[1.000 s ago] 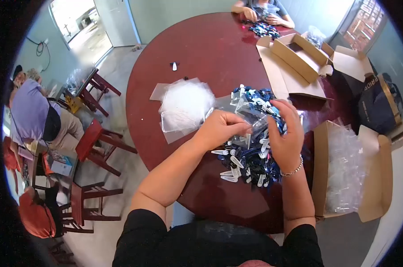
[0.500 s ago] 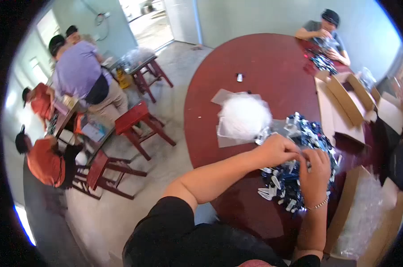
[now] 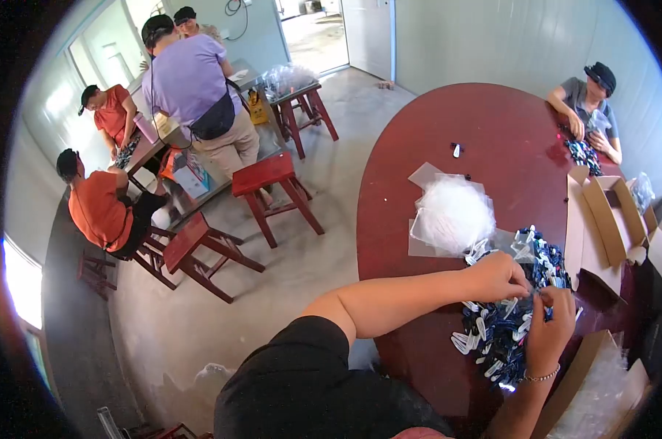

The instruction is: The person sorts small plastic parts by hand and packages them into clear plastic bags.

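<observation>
Over a pile of small dark and white clips (image 3: 503, 333), my left hand (image 3: 498, 278) and my right hand (image 3: 554, 318) meet with fingers pinched together. What is between the fingertips is too small to make out. A bracelet circles my right wrist. Beyond my left hand lies a stack of clear plastic bags (image 3: 454, 216) on the dark red table (image 3: 411, 139). One single clip (image 3: 457, 150) sits apart, farther up the table.
Open cardboard boxes (image 3: 602, 219) stand at the right, with another box of clear plastic (image 3: 594, 395) near my right arm. A person (image 3: 591, 110) handles clips across the table. Red stools (image 3: 265, 172) and several people are at the left.
The view has shifted, so the table and room appear lower and farther right. My hands remain close together over the pile. The person across has lowered a hand to the clips.
</observation>
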`<act>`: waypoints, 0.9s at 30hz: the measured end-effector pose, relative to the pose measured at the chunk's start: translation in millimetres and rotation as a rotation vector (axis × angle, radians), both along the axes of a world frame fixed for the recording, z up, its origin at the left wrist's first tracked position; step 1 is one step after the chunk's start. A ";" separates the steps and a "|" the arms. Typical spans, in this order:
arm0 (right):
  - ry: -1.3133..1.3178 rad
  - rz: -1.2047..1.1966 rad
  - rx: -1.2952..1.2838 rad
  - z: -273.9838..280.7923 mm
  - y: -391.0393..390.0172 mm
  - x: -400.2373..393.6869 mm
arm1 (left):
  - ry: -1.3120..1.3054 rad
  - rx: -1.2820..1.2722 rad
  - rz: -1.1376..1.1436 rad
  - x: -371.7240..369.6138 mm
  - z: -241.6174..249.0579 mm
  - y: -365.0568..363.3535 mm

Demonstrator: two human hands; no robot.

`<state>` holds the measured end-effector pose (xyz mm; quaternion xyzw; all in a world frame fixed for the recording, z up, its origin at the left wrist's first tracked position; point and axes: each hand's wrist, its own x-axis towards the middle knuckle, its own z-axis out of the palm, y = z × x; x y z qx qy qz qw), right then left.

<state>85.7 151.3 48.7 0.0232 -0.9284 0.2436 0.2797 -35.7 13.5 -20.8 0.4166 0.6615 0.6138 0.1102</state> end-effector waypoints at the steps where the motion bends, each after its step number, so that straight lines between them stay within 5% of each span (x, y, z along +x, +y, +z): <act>1: -0.090 0.074 0.039 2.5 2.3 2.2 | -0.038 -0.018 -0.012 0.2 0.7 0.4; 8: -0.106 -0.016 -0.181 4.4 5.8 0.9 | -0.020 -0.057 -0.062 -2.3 4.6 -0.6; 14: -0.039 0.056 -0.100 -0.2 7.4 -0.4 | -0.120 -0.168 -0.049 2.2 14.1 -5.8; 17: 0.047 0.117 0.040 -8.0 13.4 -3.7 | -0.067 -0.193 -0.080 4.7 16.6 -6.1; 21: 0.046 0.031 -0.111 -4.5 15.2 -2.4 | -0.014 -0.184 -0.134 6.3 15.6 -6.2; 26: -0.155 0.170 -0.006 13.2 18.9 4.1 | 0.113 -0.263 -0.065 -0.9 10.0 -7.2; 27: -0.118 0.183 0.006 6.0 20.3 4.9 | 0.277 -0.211 -0.035 -2.4 8.2 -6.7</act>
